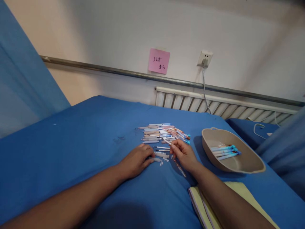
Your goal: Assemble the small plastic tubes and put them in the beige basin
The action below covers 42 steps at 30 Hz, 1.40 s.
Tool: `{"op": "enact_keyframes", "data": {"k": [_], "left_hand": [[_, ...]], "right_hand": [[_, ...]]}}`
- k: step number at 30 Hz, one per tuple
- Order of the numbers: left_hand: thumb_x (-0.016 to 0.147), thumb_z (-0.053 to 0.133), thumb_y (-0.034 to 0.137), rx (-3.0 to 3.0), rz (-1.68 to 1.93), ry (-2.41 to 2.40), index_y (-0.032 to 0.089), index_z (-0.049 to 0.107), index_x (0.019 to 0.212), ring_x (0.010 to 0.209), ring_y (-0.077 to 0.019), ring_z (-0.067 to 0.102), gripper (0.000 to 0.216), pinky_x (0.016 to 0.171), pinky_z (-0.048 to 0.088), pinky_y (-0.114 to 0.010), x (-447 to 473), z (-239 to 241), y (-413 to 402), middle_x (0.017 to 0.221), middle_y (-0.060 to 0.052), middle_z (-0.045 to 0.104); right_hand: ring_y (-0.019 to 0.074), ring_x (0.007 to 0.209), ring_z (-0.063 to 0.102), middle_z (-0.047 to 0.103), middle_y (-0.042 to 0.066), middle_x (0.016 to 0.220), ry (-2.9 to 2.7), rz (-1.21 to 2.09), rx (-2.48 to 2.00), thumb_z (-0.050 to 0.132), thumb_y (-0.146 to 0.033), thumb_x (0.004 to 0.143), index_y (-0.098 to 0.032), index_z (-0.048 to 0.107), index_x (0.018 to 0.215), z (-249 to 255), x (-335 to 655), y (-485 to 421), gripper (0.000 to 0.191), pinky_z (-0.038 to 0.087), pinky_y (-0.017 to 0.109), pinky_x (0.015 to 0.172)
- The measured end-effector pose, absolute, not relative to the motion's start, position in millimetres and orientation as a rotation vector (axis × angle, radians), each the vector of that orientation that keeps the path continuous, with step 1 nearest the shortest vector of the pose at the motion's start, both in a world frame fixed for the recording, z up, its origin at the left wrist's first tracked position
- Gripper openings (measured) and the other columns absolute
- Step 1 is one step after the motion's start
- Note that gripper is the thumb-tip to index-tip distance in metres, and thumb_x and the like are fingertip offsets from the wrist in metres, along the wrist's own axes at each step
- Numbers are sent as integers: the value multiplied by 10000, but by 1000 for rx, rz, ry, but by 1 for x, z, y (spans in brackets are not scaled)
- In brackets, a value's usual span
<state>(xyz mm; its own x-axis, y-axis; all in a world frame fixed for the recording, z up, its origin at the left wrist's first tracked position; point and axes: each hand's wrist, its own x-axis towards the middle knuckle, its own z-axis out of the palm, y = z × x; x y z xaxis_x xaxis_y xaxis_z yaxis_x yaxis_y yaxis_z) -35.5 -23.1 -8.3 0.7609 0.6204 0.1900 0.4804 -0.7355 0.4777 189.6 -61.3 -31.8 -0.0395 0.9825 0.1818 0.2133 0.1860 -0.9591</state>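
Note:
My left hand rests on the blue cloth with its fingers curled around the end of a greyish pen barrel. Pinched between the thumb and fingers of my right hand is a thin white pen refill, its tip towards the pen pile. Two dark-tipped refills lie between the hands. Small white pen pieces are scattered just below. A patterned pen barrel lies under my right wrist. Beyond both hands spreads a pile of many-coloured pens.
To the right stands a beige basket holding several blue-and-white pens. A folded yellow-green cloth lies under my right forearm. A radiator, a metal rail and a plugged socket are at the wall.

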Motion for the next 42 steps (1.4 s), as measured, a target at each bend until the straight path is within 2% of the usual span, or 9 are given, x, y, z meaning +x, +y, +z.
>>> {"op": "enact_keyframes", "data": {"k": [6,11,30,38,42], "left_hand": [[872,453,366,2174,743,1099,198,570,921,777,-170,561,210,720,442,-287,-38,-5,-14,849,-10,621],[834,496,359,2030,955,1113,184,577,952,811,-167,572,226,762,454,-297,-40,-8,-7,871,-13,619],[833,504,376,2013,955,1139,191,590,981,841,-178,583,252,806,464,-328,-42,-11,-8,902,-24,632],[826,514,357,2072,947,1155,202,603,955,816,-170,593,221,802,476,-328,-40,-6,-12,879,-10,646],[810,549,334,2132,953,1136,207,623,944,858,-181,602,200,838,465,-332,-40,-4,-13,908,-17,657]], "right_hand": [[97,487,497,572,-25,653,-1539,903,-1238,474,-430,867,-198,527,824,-31,192,-62,243,413,206,459],[106,519,525,585,-16,675,-1621,810,-1261,468,-387,876,-197,550,830,-30,196,-62,212,429,213,496],[102,488,536,586,-18,694,-1654,801,-1296,461,-371,884,-203,555,851,-28,198,-65,195,436,206,468],[120,570,562,613,-9,710,-1744,681,-1320,466,-329,883,-204,594,866,-30,200,-63,179,435,214,530],[159,738,597,650,17,793,-1820,523,-1272,491,-303,873,-214,637,854,-26,201,-62,172,448,256,678]]}}
